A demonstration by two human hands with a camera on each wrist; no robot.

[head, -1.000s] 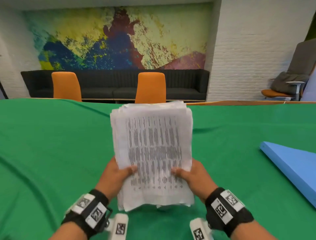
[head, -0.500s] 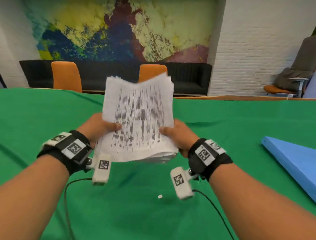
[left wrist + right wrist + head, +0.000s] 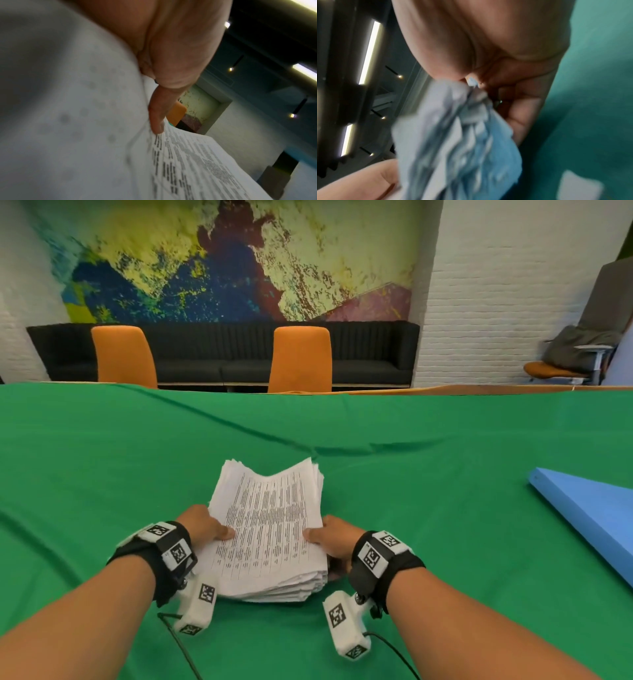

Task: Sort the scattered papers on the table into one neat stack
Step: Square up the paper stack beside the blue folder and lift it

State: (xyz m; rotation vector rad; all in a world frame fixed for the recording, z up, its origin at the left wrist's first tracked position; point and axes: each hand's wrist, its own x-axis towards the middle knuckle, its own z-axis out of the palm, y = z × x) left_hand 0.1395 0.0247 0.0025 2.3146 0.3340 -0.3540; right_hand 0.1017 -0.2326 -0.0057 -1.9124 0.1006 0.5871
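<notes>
A thick stack of printed white papers (image 3: 270,529) lies low over the green tablecloth (image 3: 428,491), its near edge down and its far edge curling up. My left hand (image 3: 205,525) grips the stack's left side, thumb on the top sheet. My right hand (image 3: 334,537) grips the right side the same way, fingers under the sheets. In the left wrist view the thumb (image 3: 158,115) presses on the printed paper (image 3: 197,162). The right wrist view shows the ragged edges of the stack (image 3: 457,142) held against my palm, blurred.
A blue foam board (image 3: 589,515) lies at the table's right edge. A small white paper scrap (image 3: 580,188) lies on the cloth by my right hand. Two orange chairs (image 3: 299,357) and a black sofa (image 3: 222,350) stand beyond the far edge.
The stack, held upright in front of me a second ago, has been tipped forward and lowered to the tablecloth. Both hands kept their grip on its sides.
</notes>
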